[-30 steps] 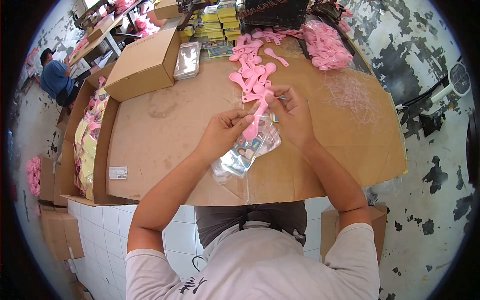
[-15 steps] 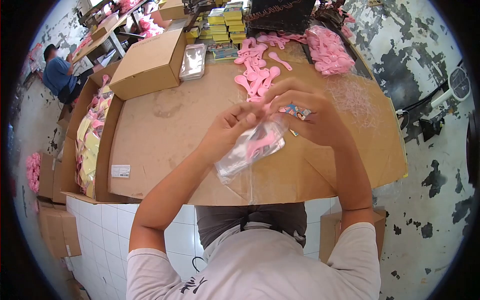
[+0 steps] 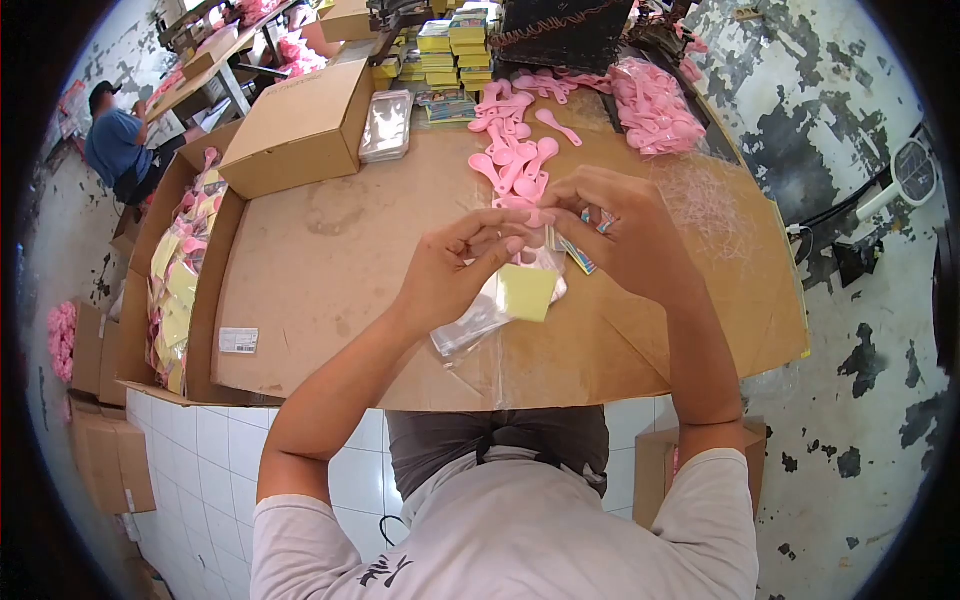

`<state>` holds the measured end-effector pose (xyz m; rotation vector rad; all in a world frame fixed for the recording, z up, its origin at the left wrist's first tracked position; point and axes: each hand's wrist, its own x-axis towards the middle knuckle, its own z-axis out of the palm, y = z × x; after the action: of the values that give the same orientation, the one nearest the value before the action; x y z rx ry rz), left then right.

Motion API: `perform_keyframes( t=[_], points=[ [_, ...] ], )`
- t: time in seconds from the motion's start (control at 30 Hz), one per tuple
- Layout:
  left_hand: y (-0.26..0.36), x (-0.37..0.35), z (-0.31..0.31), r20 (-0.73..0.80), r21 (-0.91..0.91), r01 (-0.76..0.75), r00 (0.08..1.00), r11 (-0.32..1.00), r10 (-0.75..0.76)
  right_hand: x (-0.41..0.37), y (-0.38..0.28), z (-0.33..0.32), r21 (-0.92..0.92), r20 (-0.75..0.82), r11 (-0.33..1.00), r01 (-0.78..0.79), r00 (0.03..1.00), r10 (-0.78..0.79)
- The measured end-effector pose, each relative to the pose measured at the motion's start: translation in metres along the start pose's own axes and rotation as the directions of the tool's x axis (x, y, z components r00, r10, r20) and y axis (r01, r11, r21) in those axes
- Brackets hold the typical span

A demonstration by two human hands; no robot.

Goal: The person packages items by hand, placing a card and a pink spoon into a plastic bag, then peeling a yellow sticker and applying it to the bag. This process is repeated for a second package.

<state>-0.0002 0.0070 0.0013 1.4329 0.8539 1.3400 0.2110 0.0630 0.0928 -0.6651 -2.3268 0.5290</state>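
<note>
Over the middle of the table, my left hand (image 3: pixel 462 268) pinches the upper edge of a clear plastic bag (image 3: pixel 549 259). A yellow card (image 3: pixel 527 293) shows at this bag, below my fingertips. Fingers curled, my right hand (image 3: pixel 622 232) meets the bag's opening from the other side and grips colourful printed cards (image 3: pixel 577 256), partly hidden under the palm. More clear bags (image 3: pixel 465 330) lie flat beneath. Just beyond my fingertips is a loose pile of pink plastic spoons (image 3: pixel 515 155), and one spoon (image 3: pixel 558 127) lies apart to its right.
At left, an open carton (image 3: pixel 231 290) holds packed spoons and yellow cards, near a closed cardboard box (image 3: pixel 295 115). Clear bags (image 3: pixel 386 125) lie beside that box. Stacked cards (image 3: pixel 468 45) and a bag of spoons (image 3: pixel 655 110) stand behind. A person (image 3: pixel 120 145) sits far left.
A yellow card now shows at the bag, where a pink spoon was visible before. My right hand's printed cards have tilted lower, and both hands have shifted slightly.
</note>
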Motion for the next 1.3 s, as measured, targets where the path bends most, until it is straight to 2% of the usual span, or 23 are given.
perform_keyframes(
  t=[0.1, 0.2, 0.4, 0.5, 0.53, 0.6, 0.7, 0.73, 0.77, 0.8, 0.83, 0.93, 1.0, 1.03, 1.07, 1.1, 1.2, 1.3],
  points=[
    [0.002, 0.000, -0.001, -0.033, 0.034, 0.040, 0.999, 0.999, -0.039, 0.004, 0.011, 0.018, -0.168, -0.280, 0.969, 0.182, 0.934, -0.224],
    [0.004, -0.002, 0.000, -0.043, 0.132, 0.027, 0.999, 0.991, -0.022, 0.004, 0.004, 0.020, -0.447, -0.173, 0.847, 0.287, 0.902, -0.396],
    [-0.002, -0.008, 0.003, -0.019, 0.351, -0.059, 0.997, 0.934, 0.070, 0.006, 0.013, 0.037, -0.593, -0.017, 0.715, 0.372, 0.881, -0.472],
    [-0.006, -0.008, 0.000, 0.030, 0.464, -0.083, 0.997, 0.882, 0.078, 0.005, 0.023, 0.046, -0.679, 0.068, 0.642, 0.355, 0.902, -0.426],
    [-0.007, -0.008, 0.001, 0.052, 0.500, -0.087, 0.996, 0.862, 0.071, 0.006, 0.025, 0.044, -0.641, 0.038, 0.697, 0.322, 0.920, -0.390],
    [0.001, -0.005, 0.003, 0.021, 0.398, -0.030, 1.000, 0.917, 0.024, 0.010, 0.033, 0.035, -0.556, -0.020, 0.793, 0.249, 0.950, -0.312],
    [0.005, -0.001, 0.000, -0.007, 0.291, 0.032, 0.999, 0.956, -0.032, 0.003, 0.049, 0.015, -0.427, -0.173, 0.883, 0.194, 0.941, -0.290],
    [0.005, -0.001, -0.002, -0.012, 0.265, 0.051, 0.999, 0.963, -0.050, -0.003, 0.055, 0.004, -0.118, -0.168, 0.989, 0.089, 0.980, -0.108],
    [0.002, 0.001, -0.005, -0.030, 0.200, 0.088, 0.996, 0.976, -0.083, -0.012, 0.062, -0.011, 0.196, -0.103, 0.980, -0.044, 0.993, 0.065],
    [-0.004, 0.003, -0.007, -0.047, 0.133, 0.122, 0.992, 0.984, -0.117, -0.024, 0.072, -0.032, 0.512, 0.036, 0.841, -0.174, 0.983, 0.182],
    [-0.007, 0.004, -0.008, -0.058, 0.064, 0.157, 0.987, 0.986, -0.153, -0.038, 0.084, -0.055, 0.745, 0.203, 0.589, -0.312, 0.948, 0.245],
    [-0.008, 0.006, -0.008, -0.065, -0.047, 0.162, 0.984, 0.986, -0.165, -0.061, 0.148, -0.096, 0.353, 0.052, 0.812, -0.465, 0.876, 0.480],
    [-0.010, 0.006, -0.007, -0.072, -0.075, 0.184, 0.979, 0.980, -0.189, -0.084, 0.195, -0.111, 0.050, -0.105, 0.819, -0.571, 0.813, 0.573],
    [-0.010, 0.006, -0.007, -0.077, -0.086, 0.193, 0.977, 0.977, -0.200, -0.104, 0.221, -0.115, -0.292, -0.248, 0.817, -0.497, 0.865, 0.437],
    [-0.012, 0.006, -0.009, -0.062, -0.042, 0.211, 0.975, 0.976, -0.214, -0.126, 0.247, -0.116, -0.602, -0.330, 0.684, -0.411, 0.909, 0.255],
    [-0.016, 0.007, -0.012, -0.049, 0.001, 0.228, 0.973, 0.974, -0.227, -0.139, 0.258, -0.117, -0.838, -0.336, 0.439, -0.325, 0.940, 0.055],
    [-0.020, 0.008, -0.017, -0.034, 0.050, 0.208, 0.978, 0.977, -0.207, -0.118, 0.198, -0.102, -0.754, -0.510, 0.409, -0.515, 0.850, 0.131],
    [-0.012, 0.007, -0.010, -0.053, -0.037, 0.228, 0.972, 0.973, -0.230, -0.087, 0.155, -0.075, -0.447, -0.482, 0.824, -0.349, 0.870, 0.106]
  ],
)
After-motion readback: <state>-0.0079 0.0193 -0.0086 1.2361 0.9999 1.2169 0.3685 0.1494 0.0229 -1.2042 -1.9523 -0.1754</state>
